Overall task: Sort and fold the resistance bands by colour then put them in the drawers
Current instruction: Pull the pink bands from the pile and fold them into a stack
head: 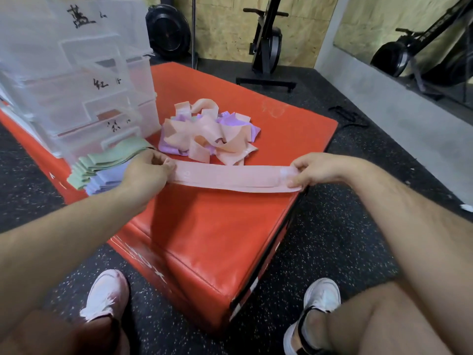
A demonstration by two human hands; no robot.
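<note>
My left grip (148, 172) pinches one end of a pink band (230, 178). My right grip (317, 170) pinches the other end. The band lies flat on the red box (204, 226). Its long side runs from left to right, across me. Just behind it sits a messy pile of pink and purple bands (210, 134). Folded green bands (112, 155) lie by the clear drawers (76, 98).

Handwritten black marks on clear drawers (84, 80), up-left of left hand (147, 172) pinching band (230, 176): top "蓝", middle "红 15", lowest blurred, perhaps "紫 10". White lettering on red box (204, 226) side, below grip: unreadable.
</note>
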